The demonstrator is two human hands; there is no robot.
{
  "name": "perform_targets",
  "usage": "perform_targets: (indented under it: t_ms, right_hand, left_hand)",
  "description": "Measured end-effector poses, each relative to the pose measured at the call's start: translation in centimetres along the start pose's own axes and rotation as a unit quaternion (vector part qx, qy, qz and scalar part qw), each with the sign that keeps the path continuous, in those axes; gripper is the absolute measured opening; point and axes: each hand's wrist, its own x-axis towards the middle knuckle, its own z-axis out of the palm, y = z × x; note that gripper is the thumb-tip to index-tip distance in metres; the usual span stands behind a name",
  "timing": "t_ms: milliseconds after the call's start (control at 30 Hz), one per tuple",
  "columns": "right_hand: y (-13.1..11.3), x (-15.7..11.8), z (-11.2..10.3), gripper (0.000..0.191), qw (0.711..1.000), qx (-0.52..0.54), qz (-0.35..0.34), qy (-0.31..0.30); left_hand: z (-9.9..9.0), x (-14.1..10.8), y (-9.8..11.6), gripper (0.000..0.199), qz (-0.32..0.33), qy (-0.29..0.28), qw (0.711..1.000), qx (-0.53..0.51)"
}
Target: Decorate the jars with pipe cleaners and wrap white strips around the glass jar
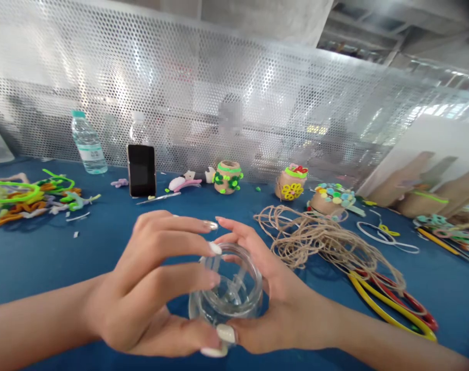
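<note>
A small clear glass jar (253, 301) is held low in front of me, its round mouth facing up toward me. My right hand (276, 288) curls around the jar's right side, with the thumb near the front. On the other side, my left hand (160, 281) arches across the jar with bent, partly spread fingers. Its fingertips meet the left part of the rim, and its thumb is low at the front beside the right thumb. Clear strip-like shapes show inside the glass; I cannot tell whether they are pieces or reflections.
A tangle of twine (323, 237) and yellow-red handled scissors (388, 304) lie to the right. Behind stand decorated jars (227, 180), a phone (142, 170) and a water bottle (89, 147). Pipe cleaners (29, 198) heap at left. A perforated metal screen (180, 103) borders the blue table (103, 247).
</note>
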Motion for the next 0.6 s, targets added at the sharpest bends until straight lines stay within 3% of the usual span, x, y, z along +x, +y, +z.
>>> perform_targets:
  t_ms: [67,133,400,600]
  right_hand:
    - [0.0,0.0,0.1,0.105,1.0,-0.006,-0.006,0.002]
    - [-0.1,0.1,0.1,0.106,1.0,-0.015,-0.014,0.004]
    - [-0.6,-0.1,1.0,0.099,0.999,0.003,0.011,0.043]
    - [-0.7,-0.1,1.6,0.095,0.994,0.042,0.048,0.088]
  left_hand:
    - [0.2,0.8,0.2,0.021,0.019,-0.076,0.997,-0.028]
    - [0.2,1.1,0.8,0.011,-0.023,-0.128,0.989,-0.069]
    - [0.4,0.9,2.0,0.021,-0.07,-0.102,0.988,-0.088]
    - [1.1,1.3,2.1,0.02,-0.238,-0.07,0.946,-0.211]
